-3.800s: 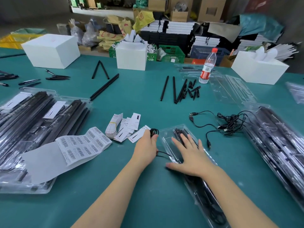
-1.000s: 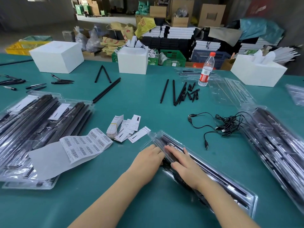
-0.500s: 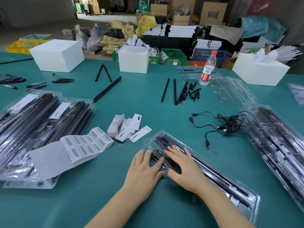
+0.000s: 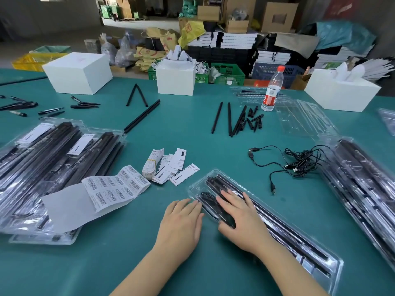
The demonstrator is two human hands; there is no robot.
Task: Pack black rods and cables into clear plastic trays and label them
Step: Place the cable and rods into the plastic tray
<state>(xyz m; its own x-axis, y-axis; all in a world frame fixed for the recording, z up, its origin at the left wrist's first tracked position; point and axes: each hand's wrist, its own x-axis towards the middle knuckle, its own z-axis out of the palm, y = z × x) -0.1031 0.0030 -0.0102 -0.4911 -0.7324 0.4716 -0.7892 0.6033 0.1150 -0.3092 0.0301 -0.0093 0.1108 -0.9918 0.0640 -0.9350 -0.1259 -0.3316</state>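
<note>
A clear tray (image 4: 284, 229) holding black rods (image 4: 267, 212) and a coiled cable (image 4: 208, 198) is laid slantwise on the green table (image 4: 192, 129). It is pressed down by the right hand (image 4: 241, 218), fingers flat and spread, nothing grasped. The left hand (image 4: 181, 223) is rested flat beside it, fingertips touching its edge. A barcode sheet (image 4: 113, 188) is spread to the left.

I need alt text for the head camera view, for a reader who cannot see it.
Two bare hands press flat on a closed clear plastic tray of black rods and a cable, left hand at its edge, right hand on top. Barcode labels, loose cables and filled trays lie around on the green table.
</note>
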